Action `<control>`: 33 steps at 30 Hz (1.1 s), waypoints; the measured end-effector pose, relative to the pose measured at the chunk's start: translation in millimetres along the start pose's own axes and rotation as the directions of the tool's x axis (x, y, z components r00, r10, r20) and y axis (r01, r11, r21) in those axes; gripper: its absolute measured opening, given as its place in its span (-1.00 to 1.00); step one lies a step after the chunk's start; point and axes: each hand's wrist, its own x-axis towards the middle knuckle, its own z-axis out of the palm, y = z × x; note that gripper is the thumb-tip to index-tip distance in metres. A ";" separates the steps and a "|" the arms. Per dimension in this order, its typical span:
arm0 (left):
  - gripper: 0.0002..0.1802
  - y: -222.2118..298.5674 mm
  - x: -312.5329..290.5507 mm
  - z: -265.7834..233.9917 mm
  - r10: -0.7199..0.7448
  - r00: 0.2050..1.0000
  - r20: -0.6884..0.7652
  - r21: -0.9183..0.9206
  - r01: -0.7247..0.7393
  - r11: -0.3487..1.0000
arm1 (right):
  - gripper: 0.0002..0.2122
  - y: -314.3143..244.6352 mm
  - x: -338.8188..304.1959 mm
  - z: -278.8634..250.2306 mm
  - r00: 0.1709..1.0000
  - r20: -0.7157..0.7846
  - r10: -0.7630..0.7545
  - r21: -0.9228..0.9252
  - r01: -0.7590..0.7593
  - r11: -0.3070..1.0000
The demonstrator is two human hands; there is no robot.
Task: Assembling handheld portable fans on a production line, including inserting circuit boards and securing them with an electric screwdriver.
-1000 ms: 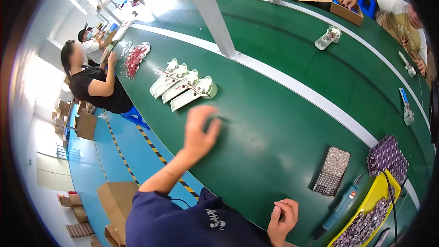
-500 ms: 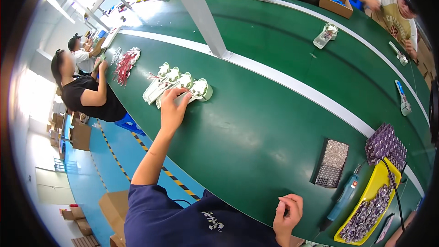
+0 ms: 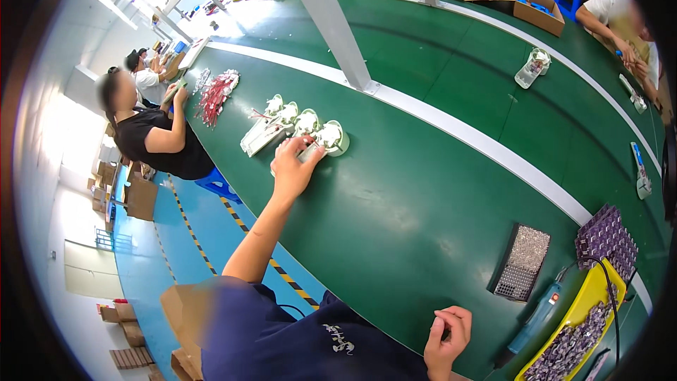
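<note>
Several white plastic housings with round cup-shaped heads and long handles point(image 3: 258, 137) lie side by side on the green table, with red wires showing on them. My left hand point(image 3: 293, 169) reaches over the nearest housing point(image 3: 340, 140), thumb and fingers closed around its handle just below the round head. That handle is mostly hidden under my palm. By the table's front edge, my right hand point(image 3: 449, 339) is raised with its fingers curled in and the thumb against them. Nothing shows in it.
At right are a black tray of small metal parts point(image 3: 523, 261), a blue electric screwdriver point(image 3: 539, 314), a yellow bin point(image 3: 589, 289) of small parts and a purple divided stack point(image 3: 606, 240). Red-wired parts point(image 3: 217, 95) lie farther left. A metal post point(image 3: 331, 28) rises mid-table. Co-workers sit left and far right.
The whole view has shifted, so the scene sits a little farther right. My left hand stays at the nearest housing, its fingers now lower on the handle. My right hand keeps its curled pose.
</note>
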 end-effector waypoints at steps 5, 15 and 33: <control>-0.61 11.4 4.5 -6.6 -0.137 0.988 0.072 -0.025 0.139 0.990 | -0.93 1.3 1.4 -0.6 1.000 -0.006 -0.011 0.014 0.011 1.000; -0.82 -1.8 16.5 -22.6 0.044 0.962 0.268 -0.412 0.074 0.908 | -0.94 2.2 1.3 -2.2 1.000 -0.001 -0.006 0.002 0.006 1.000; -0.91 48.8 19.1 -10.6 0.499 0.736 0.457 -0.380 -0.346 0.858 | -0.90 -5.8 10.0 -5.7 0.994 -0.078 -0.077 -0.075 0.071 0.995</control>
